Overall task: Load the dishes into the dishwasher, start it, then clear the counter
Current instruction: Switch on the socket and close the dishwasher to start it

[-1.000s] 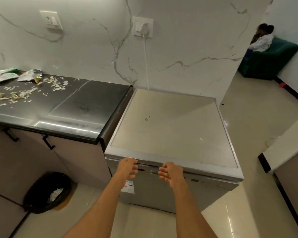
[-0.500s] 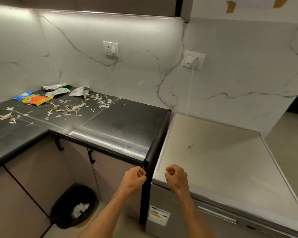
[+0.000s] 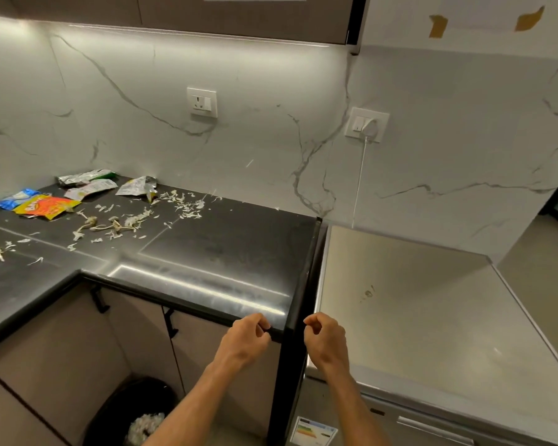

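My wall socket (image 3: 355, 122) with the white plug (image 3: 370, 127) in it has a cord (image 3: 359, 181) hanging straight down. A second socket (image 3: 202, 102) sits left of it, two tape scraps (image 3: 438, 26) high above it, and the black bin (image 3: 110, 413) way down-left of it.

The orange snack packet (image 3: 44, 206) shows yellow letters beginning "Bin"; the rest is creased. The sticker (image 3: 313, 432) on the dishwasher (image 3: 416, 310) carries coloured bars, its print too small to read.

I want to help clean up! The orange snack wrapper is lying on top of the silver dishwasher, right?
Not quite. The head view shows the orange snack wrapper lying on the black stone counter, which is to the left of the silver dishwasher.
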The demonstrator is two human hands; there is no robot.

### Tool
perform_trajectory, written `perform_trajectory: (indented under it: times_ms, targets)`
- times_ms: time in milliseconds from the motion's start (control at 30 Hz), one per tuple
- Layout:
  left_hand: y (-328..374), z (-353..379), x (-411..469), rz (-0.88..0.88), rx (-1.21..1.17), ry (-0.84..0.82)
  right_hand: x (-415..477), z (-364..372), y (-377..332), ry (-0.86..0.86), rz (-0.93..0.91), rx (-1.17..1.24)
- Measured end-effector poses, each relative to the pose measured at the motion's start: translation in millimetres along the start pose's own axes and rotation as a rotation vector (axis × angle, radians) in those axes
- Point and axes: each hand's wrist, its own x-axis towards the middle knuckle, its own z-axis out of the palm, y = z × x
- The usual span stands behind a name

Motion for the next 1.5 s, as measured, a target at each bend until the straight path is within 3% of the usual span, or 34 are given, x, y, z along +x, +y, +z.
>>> perform_trajectory:
  times_ms: [333, 733, 1167, 1500]
  targets:
    - [37.5, -18.5, 91.8, 0.097, 0.032, -0.01, 98.6, -17.5, -3.3, 0.079, -0.018, -0.048]
    - [141.4, -44.5, 228.1, 0.29, 0.006, 0.113, 238.0, -94.5, -23.3, 0.202, -0.107, -0.084]
    - [237.9, -71.8, 379.4, 0.567, 0.219, 0.216, 382.0, -153.6, -60.9, 0.328, -0.141, -0.188]
    - [281.8, -61.2, 475.8, 0.628, 0.61, 0.28, 445.3, -191.5, -55.4, 0.317, -0.163, -0.322]
